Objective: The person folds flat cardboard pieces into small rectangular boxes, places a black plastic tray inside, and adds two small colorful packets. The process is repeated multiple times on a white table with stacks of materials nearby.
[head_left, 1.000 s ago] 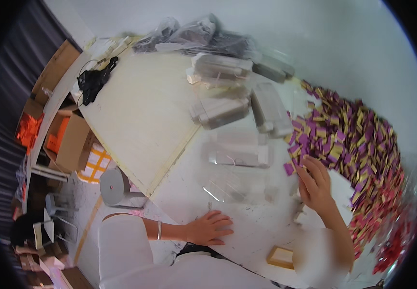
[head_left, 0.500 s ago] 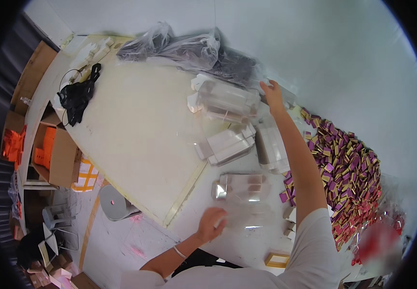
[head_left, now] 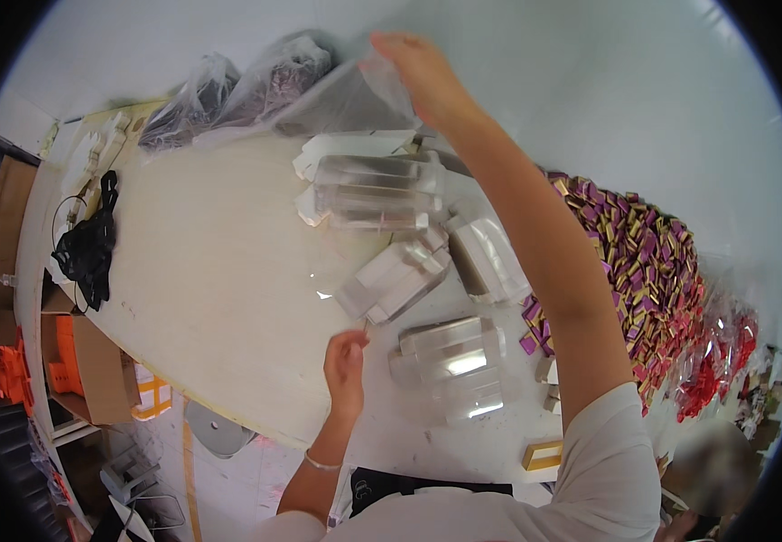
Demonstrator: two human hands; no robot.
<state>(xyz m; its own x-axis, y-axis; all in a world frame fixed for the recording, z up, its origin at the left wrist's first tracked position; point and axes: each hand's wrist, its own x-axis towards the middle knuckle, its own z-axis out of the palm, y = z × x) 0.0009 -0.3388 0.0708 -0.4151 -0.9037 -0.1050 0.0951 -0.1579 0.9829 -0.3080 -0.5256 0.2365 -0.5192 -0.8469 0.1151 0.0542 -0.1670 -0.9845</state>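
Observation:
At the far side of the table my right hand [head_left: 414, 77] grips the raised edge of a clear plastic bag [head_left: 350, 99]. The film is pulled up and stretched beside other bags with dark contents. My left hand [head_left: 346, 370] hovers over the near table, its fingers curled together and nothing visible in them. Just beyond it lies a bundle of clear plastic boxes [head_left: 397, 274]. Another stack of clear boxes [head_left: 377, 191] rests below the bag. More clear boxes [head_left: 463, 366] lie to the right of my left hand, and further ones [head_left: 488, 251] beside my right forearm.
A large heap of small purple and gold pieces [head_left: 648, 271] covers the right side, with red wrapped items [head_left: 712, 361] beyond it. A yellow-edged box [head_left: 543, 455] sits near my right sleeve. Black fabric [head_left: 88, 253] lies at left, above a carton [head_left: 93, 370] with orange things.
My right hand has moved left and farther away, lifting the bag's edge. My left hand has moved up and left, away from the near clear boxes. The whole view has shifted.

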